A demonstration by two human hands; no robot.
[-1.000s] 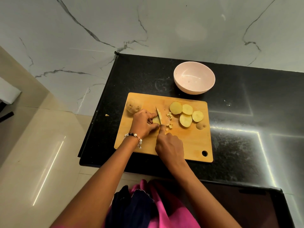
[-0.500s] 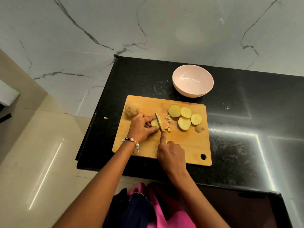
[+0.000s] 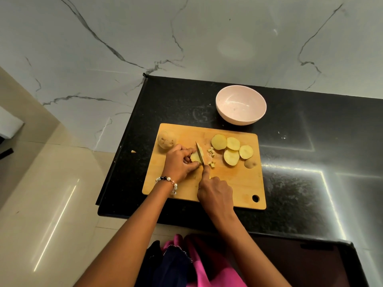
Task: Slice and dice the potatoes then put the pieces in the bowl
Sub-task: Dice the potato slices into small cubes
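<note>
On the wooden cutting board (image 3: pixel 234 183), my left hand (image 3: pixel 180 162) pins a potato slice (image 3: pixel 195 157) flat with its fingertips. My right hand (image 3: pixel 214 191) grips a knife (image 3: pixel 200 155), index finger along the spine, the blade resting across that slice. A few small diced cubes (image 3: pixel 211 157) lie just right of the blade. Several round potato slices (image 3: pixel 232 149) sit overlapped further right, with a skin-side end piece (image 3: pixel 250 163) beside them. A whole unpeeled potato (image 3: pixel 165 140) rests at the board's far left corner. The pink bowl (image 3: pixel 226 114) stands behind the board, with nothing in it.
The board lies on a black stone counter (image 3: pixel 310 162) whose left edge drops off to a beige floor (image 3: pixel 41 193). A small potato scrap (image 3: pixel 133 151) lies on the counter left of the board. A white marble wall (image 3: pixel 186 38) rises behind.
The knife blade has shifted slightly left along the held slice, and both hands stay on the same spot of the board. The camera view has drifted a little.
</note>
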